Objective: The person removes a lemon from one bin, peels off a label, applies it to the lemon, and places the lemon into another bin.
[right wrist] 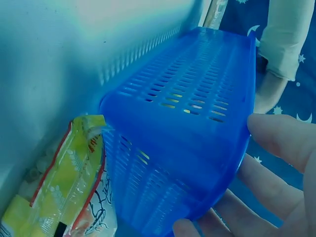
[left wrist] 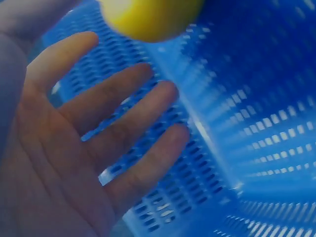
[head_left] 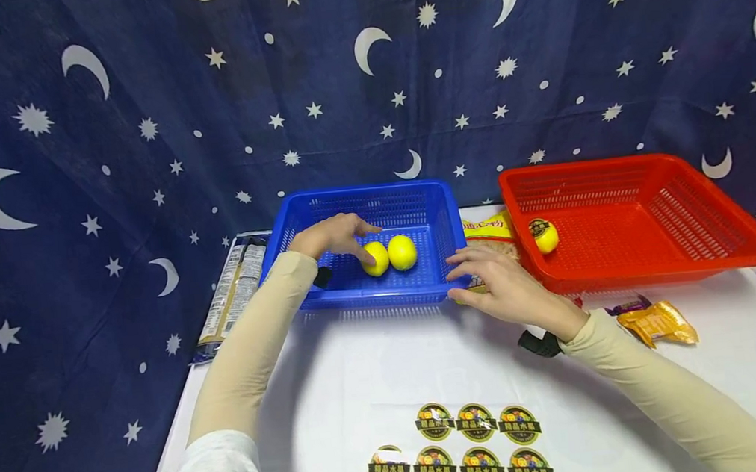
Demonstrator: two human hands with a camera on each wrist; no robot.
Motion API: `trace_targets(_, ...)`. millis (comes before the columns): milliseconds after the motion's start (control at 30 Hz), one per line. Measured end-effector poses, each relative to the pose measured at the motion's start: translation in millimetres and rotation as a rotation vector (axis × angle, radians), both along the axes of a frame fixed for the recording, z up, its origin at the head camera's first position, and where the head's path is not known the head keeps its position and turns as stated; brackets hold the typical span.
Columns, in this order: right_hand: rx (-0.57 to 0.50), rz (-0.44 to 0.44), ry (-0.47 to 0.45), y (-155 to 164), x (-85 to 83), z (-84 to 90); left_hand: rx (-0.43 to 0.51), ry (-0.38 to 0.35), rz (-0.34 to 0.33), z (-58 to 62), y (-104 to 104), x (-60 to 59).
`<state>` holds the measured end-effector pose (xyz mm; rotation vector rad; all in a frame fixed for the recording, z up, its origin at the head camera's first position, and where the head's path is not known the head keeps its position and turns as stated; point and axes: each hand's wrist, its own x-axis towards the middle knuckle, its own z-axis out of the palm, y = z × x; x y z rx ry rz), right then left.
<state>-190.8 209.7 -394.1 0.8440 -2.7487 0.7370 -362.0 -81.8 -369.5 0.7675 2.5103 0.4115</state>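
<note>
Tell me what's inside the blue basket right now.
The blue basket holds two yellow lemons side by side. The left hand reaches in with open fingers, touching the left lemon. That hand covers part of the basket floor, so anything beneath it can't be seen.

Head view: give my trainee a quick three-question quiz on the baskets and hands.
1. True or false: the blue basket holds two lemons.
2. Which hand touches a lemon: A left hand, B right hand?
3. Fill in: the stickered lemon lies in the ___ basket.

Key: 1 true, the left lemon and the right lemon; 2 A; 3 red.
</note>
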Motion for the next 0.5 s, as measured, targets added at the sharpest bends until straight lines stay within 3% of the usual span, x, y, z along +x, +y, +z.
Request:
trace_targets(100, 0.001, 0.006, 0.003, 0, 1.4, -1.3, -0.015, -0.032, 0.013, -7.4, 0, -0.1)
trace_targets(500, 0.0, -0.007, -0.013, 1, 4.2, -5.3, -0.053, 0.057, 0.018, -15.6, 8, 0.7)
